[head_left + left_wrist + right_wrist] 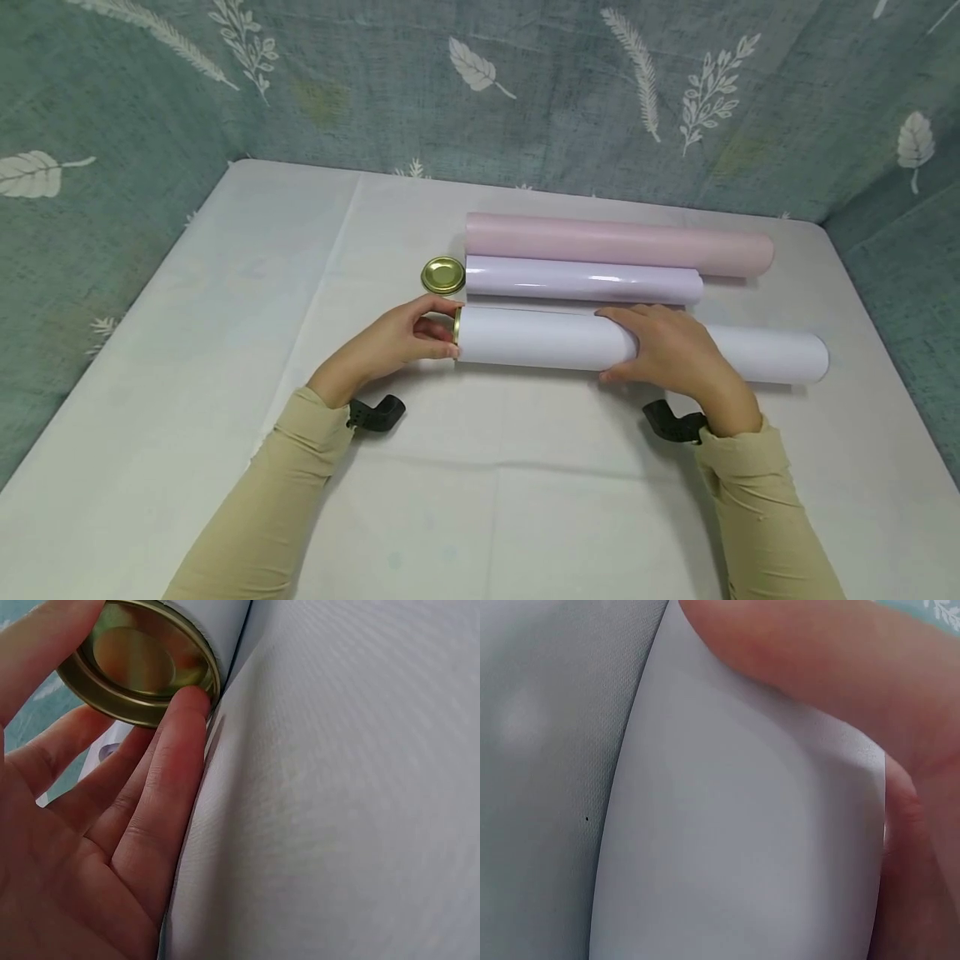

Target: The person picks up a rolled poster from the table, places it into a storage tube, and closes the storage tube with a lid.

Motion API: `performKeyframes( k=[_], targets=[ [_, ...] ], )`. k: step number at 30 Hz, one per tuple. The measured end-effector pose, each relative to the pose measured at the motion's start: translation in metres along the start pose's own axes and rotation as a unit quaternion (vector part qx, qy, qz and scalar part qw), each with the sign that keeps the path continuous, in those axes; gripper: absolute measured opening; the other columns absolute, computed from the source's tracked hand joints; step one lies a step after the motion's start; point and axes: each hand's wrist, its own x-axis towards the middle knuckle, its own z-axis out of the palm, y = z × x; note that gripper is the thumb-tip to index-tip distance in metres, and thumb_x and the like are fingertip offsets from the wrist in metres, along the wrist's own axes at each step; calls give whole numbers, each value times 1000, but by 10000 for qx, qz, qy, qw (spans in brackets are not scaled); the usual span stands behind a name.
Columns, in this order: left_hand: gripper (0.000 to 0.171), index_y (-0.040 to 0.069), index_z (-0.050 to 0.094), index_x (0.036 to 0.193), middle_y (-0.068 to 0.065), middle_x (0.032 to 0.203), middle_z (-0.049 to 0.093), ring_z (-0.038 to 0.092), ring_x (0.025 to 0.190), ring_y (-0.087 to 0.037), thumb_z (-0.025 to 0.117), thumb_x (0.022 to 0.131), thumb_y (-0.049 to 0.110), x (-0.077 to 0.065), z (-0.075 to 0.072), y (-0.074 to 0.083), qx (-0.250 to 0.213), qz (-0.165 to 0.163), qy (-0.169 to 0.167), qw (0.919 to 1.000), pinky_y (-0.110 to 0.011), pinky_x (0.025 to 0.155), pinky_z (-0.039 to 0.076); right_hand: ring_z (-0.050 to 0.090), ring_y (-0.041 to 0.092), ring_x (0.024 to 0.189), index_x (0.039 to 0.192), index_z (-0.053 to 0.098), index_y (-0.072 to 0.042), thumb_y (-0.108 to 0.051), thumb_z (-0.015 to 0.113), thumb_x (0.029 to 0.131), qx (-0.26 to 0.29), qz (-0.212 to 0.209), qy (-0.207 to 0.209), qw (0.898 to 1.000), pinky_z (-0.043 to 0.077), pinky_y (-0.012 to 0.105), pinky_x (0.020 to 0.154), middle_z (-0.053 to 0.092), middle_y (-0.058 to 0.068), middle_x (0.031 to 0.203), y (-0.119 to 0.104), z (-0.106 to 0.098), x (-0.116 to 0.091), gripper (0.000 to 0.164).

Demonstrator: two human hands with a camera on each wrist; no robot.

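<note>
A long white cardboard-like tube (525,337) lies crosswise on the table. At its left end sits a gold metal lid (135,656), flush against the tube as far as I can see. My left hand (390,337) grips this lid by its rim, thumb on one side and fingers on the other. Further right, my right hand (667,346) holds the tube from above, with thumb and fingers spread to either side. In the right wrist view the tube's white surface (735,825) fills the space beside the fingers.
Behind the white tube lie a shorter, glossy lavender roll (577,280) and a longer pink roll (615,242). A loose gold lid (442,274) rests by their left ends. White cloth (450,500) covers the table, and a green leaf-patterned curtain (540,100) hangs behind it.
</note>
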Motion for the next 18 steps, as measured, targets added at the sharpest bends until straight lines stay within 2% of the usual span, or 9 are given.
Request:
performKeyframes(
  k=[4,7,12,18],
  targets=[
    [58,16,45,125,-1,121,48,55,100,-19,73,74,18,6,-2,-13,71,-20,-11,10000,-31,78,45,49,28,105,127,48,-21,-55,77,55,-75,41,38,10000,37,48,84,55,7,117,1,0,0,85],
    [59,18,44,126,0,122,47,54,100,-18,73,75,20,6,-2,-13,106,-38,-36,9999,-30,79,45,49,28,107,127,47,-21,-55,76,56,-126,61,-11,9999,36,47,84,54,6,118,2,0,1,85],
    [58,16,43,129,-2,122,48,53,103,-22,70,77,16,-1,-1,0,123,-1,-28,9999,-32,82,44,47,28,109,128,46,-21,-56,75,56,-156,76,-76,9998,35,49,85,53,7,120,1,-1,3,85],
    [56,18,45,129,0,119,51,53,104,-23,69,79,18,-8,1,15,304,-113,40,9995,-33,84,42,48,27,108,129,46,-24,-58,75,55,-152,83,-78,9998,35,48,85,53,5,118,2,0,3,86]
  ],
)
